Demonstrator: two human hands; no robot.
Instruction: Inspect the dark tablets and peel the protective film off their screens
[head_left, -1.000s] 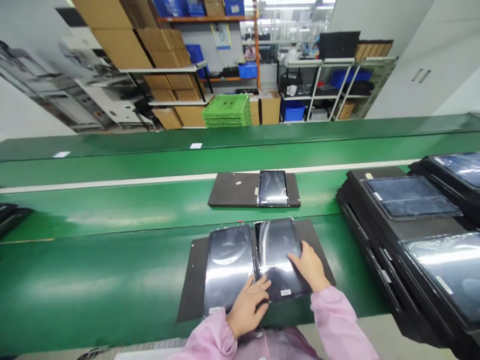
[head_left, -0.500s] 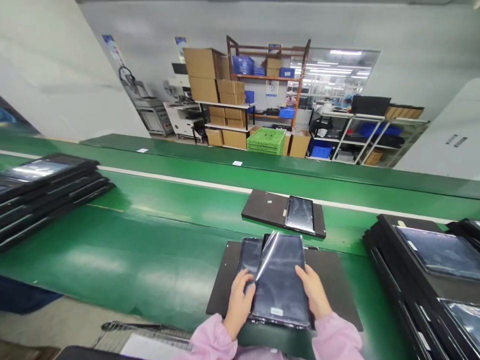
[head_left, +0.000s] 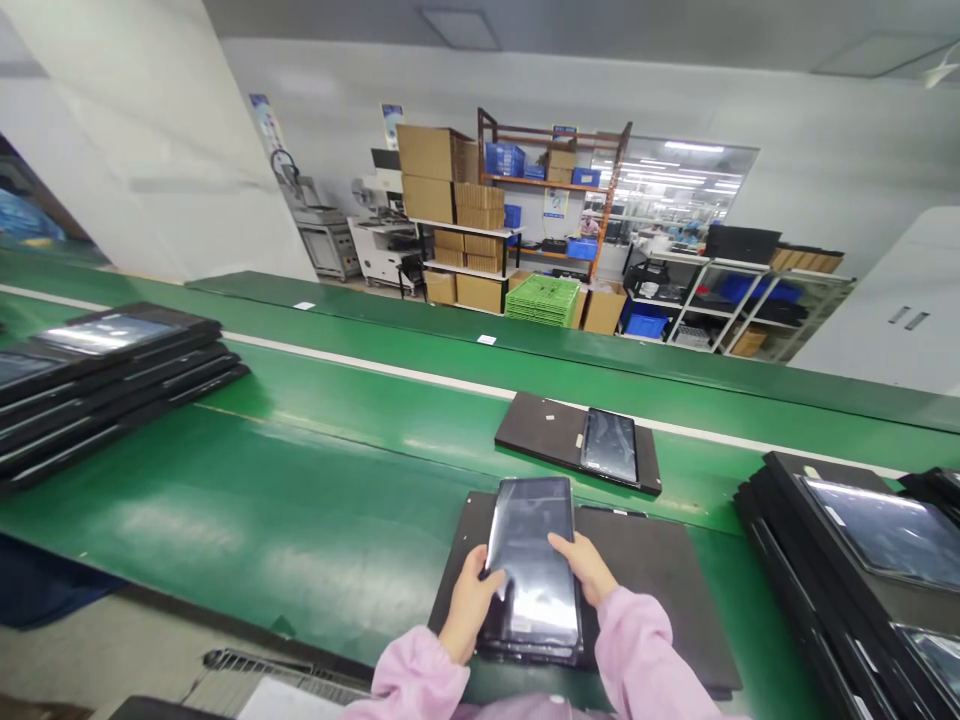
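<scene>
A dark glossy tablet [head_left: 534,540] lies between my two hands, its long sides running away from me. My left hand [head_left: 469,605] grips its left edge, with the thumb over the front. On the opposite edge my right hand [head_left: 586,568] holds it, thumb on the glass. At the lower end, the edge of another tablet [head_left: 525,655] shows just underneath; the rest of that one is hidden. Both are over a black foam tray [head_left: 656,570] on the green bench.
Beyond my hands, a second black tray [head_left: 536,425] carries one tablet [head_left: 610,445] on its right side. Stacked trays with tablets stand at the left [head_left: 142,375] and at the right [head_left: 795,560]. A white line [head_left: 390,368] runs along the green bench [head_left: 315,510].
The held tablet has shifted left and now covers the other tablet that showed beside it. The clear film that stood up at its upper left no longer shows raised.
</scene>
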